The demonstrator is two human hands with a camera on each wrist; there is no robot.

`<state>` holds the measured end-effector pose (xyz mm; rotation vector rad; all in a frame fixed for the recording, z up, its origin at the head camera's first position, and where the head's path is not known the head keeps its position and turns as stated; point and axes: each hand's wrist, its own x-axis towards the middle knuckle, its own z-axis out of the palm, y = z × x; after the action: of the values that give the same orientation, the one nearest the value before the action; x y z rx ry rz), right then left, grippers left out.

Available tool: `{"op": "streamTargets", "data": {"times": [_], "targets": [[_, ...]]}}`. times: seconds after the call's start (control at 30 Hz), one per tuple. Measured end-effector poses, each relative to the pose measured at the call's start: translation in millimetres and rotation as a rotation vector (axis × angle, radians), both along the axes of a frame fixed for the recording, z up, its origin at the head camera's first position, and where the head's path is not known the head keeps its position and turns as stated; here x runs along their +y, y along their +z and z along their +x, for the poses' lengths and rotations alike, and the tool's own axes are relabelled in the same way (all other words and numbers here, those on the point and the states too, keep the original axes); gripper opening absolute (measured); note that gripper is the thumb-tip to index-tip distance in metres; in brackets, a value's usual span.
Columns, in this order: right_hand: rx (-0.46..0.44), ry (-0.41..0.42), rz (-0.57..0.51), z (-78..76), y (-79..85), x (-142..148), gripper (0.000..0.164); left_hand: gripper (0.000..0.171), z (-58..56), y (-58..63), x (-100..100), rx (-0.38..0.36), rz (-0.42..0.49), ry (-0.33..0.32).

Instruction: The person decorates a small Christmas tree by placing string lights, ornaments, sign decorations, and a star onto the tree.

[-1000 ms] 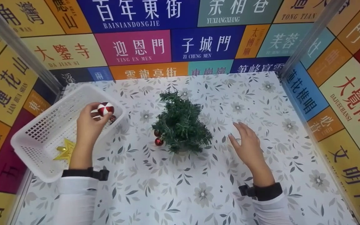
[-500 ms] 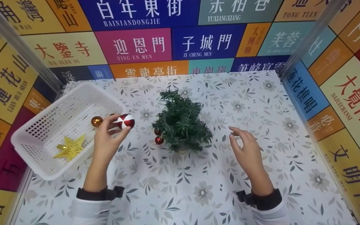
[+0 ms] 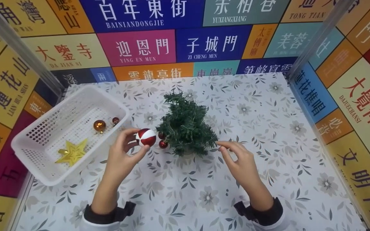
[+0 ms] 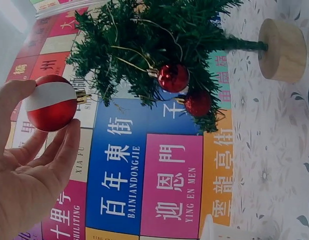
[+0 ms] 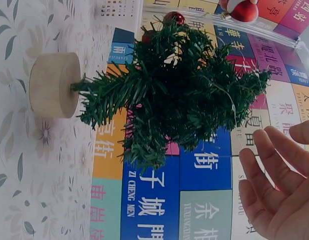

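Note:
A red-and-white Christmas bauble point(image 3: 146, 137) is pinched between the thumb and fingers of my left hand point(image 3: 124, 155), just left of the small artificial Christmas tree point(image 3: 188, 126). The left wrist view shows the bauble's gold cap point(image 4: 82, 96) pointing at the branches. Two red baubles point(image 4: 173, 78) hang low on the tree's left side, with gold loops on the twigs. My right hand point(image 3: 241, 163) is by the tree's right side, index fingertip right at a branch tip. In the right wrist view its fingers point(image 5: 274, 165) are loosely bent with nothing held. The tree stands upright on a round wooden base point(image 4: 282, 50).
A white perforated basket point(image 3: 39, 128) stands at the left. Inside lie a yellow star point(image 3: 73, 152), an orange-gold bauble point(image 3: 99, 126) and a small dark red bauble point(image 3: 115, 120). Printed wall panels point(image 3: 143, 48) enclose the back and sides of the leaf-patterned table point(image 3: 262, 106).
My left hand has carried the red-and-white bauble out of the basket, rightward and toward me, to the tree's left side. My right hand has come left to the tree's branches.

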<state>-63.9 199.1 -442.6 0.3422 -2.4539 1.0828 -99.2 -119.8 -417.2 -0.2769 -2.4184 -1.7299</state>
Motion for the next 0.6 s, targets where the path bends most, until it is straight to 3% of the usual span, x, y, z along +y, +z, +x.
{"op": "streamTargets", "data": {"times": [0.2, 0.43, 0.6], "targets": [[-0.114, 0.069, -0.044, 5.3, 0.3, -17.0, 0.019, 0.051, 11.0, 4.0, 10.9, 0.046, 0.081, -0.106], [-0.275, 0.17, -0.124, 9.9, -0.1, -32.9, 0.019, 0.05, 20.4, 0.2, 26.7, 0.148, 0.155, -0.264], [-0.405, 0.273, -0.208, 8.4, -1.6, -37.8, 0.023, 0.05, 24.9, -2.9, 39.7, 0.174, 0.169, -0.362]]}}
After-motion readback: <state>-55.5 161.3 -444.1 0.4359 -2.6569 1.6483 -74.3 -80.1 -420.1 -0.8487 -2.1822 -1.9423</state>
